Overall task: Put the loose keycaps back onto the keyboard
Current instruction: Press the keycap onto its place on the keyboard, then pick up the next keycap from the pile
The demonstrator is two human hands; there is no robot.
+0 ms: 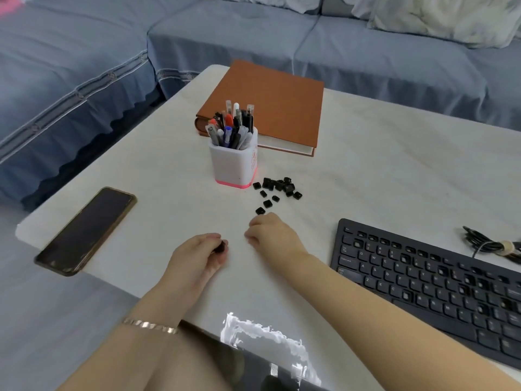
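Several loose black keycaps lie in a small heap on the white table, just right of the pen holder. A black keyboard with some gaps among its keys lies at the right. My left hand rests on the table and pinches one black keycap between thumb and fingers. A short way to its right, my right hand rests on the table with fingers curled, just below the nearest loose keycap. Whether it holds anything is hidden.
A white pen holder full of pens stands mid-table, with a brown book behind it. A dark phone lies at the left table edge. A coiled black cable sits beyond the keyboard. A blue sofa surrounds the table.
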